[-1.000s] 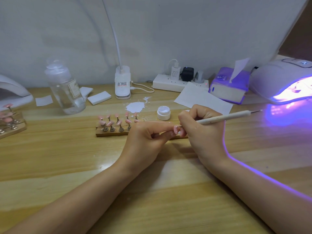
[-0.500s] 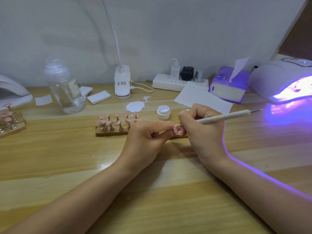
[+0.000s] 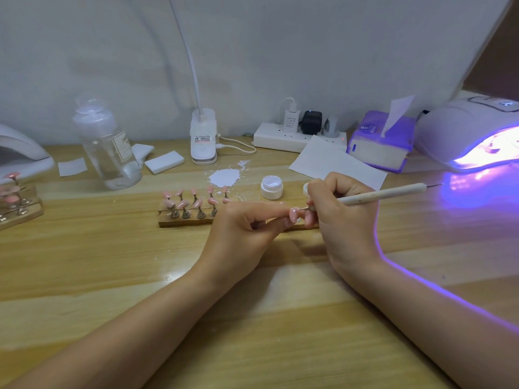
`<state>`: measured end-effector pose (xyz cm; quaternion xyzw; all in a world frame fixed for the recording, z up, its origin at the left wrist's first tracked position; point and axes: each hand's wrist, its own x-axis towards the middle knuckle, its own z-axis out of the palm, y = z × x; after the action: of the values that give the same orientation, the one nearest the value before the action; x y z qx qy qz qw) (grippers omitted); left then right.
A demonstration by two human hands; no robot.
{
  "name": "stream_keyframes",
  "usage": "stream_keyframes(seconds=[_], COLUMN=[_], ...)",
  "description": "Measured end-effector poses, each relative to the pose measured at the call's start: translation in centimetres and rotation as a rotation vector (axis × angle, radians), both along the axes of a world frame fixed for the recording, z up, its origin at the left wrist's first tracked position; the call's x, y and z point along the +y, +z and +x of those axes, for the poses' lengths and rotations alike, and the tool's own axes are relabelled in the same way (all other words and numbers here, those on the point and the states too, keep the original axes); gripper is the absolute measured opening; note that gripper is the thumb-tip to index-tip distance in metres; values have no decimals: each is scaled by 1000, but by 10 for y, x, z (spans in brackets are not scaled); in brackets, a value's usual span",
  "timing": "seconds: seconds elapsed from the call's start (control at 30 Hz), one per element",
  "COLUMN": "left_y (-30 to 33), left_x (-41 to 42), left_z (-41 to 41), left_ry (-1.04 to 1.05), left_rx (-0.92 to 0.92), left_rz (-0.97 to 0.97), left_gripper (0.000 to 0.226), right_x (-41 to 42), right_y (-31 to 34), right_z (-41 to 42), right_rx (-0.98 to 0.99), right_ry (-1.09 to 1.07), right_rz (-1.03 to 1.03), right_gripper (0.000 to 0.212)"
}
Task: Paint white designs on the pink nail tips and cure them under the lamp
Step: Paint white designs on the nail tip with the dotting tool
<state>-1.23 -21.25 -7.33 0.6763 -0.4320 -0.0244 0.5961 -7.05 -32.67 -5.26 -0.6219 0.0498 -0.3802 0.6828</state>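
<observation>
I count nine pink nail tips (image 3: 193, 202) standing on pegs in the wooden holder (image 3: 179, 220) at the centre of the frame: five in the back row, four visible in the front row, the last of these partly behind my left hand (image 3: 241, 234). A tenth pink tip (image 3: 293, 215) sits just right of centre, pinched between that hand's thumb and curled forefinger; it is glossy, pale pink, with a small white mark near its top. My right hand (image 3: 339, 220) has its fingers curled round one white dotting pen (image 3: 379, 195), whose thin metal point reaches the held tip; the pen's shaft slants toward the right edge of the frame.

One small white jar (image 3: 271, 187) stands open just above my hands, with one patch of white paint (image 3: 224, 177) smeared on the table (image 3: 112, 276) to its left. One curing lamp (image 3: 471, 136) glows violet at the upper right. At the far left edge a second holder (image 3: 19, 206) carries more pink tips, too blurred to count. Along the wall I see one clear bottle (image 3: 108, 147), one clip lamp base (image 3: 203, 137), one power strip (image 3: 297, 136) with three plugs, and one purple tissue pack (image 3: 379, 141).
</observation>
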Motion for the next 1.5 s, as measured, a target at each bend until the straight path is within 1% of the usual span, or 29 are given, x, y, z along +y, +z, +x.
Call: stream_keyframes(seconds=[0.1, 0.23, 0.33, 0.53, 0.73, 0.93, 1.07, 1.17, 1.27, 1.4, 1.5], left_y=[1, 1, 2, 2, 0, 2, 1, 1, 1, 1, 1], left_x=[0, 2, 2, 2, 2, 1, 2, 1, 1, 2, 2], left_z=[-1, -1, -1, -1, 0, -1, -1, -1, -1, -1, -1], left_ry=[-5, 0, 15, 15, 26, 4, 26, 23, 17, 18, 14], left_rx=[-6, -14, -13, -14, 17, 6, -12, 13, 8, 5, -2], left_rz=[8, 22, 23, 24, 12, 10, 14, 13, 11, 13, 14], left_gripper=[13, 11, 12, 14, 15, 13, 15, 11, 11, 18, 17], right_x=[1, 2, 2, 3, 1, 3, 2, 2, 3, 2, 3], right_y=[-1, 0, 0, 0, -2, 0, -1, -2, -1, -2, -2], right_z=[-2, -5, -5, -4, -4, -4, -4, -3, -4, -3, -3], right_rx=[2, -3, -2, -19, 2, -10, 1, -5, -13, -10, -14], right_ry=[7, 43, 45, 70, 42, 60, 41, 36, 53, 42, 55], right_rz=[-61, -100, -134, -123, -142, -144, -135, -136, -141, -123, -119], right_gripper=[41, 35, 42, 36, 48, 39, 44, 45, 37, 43, 38])
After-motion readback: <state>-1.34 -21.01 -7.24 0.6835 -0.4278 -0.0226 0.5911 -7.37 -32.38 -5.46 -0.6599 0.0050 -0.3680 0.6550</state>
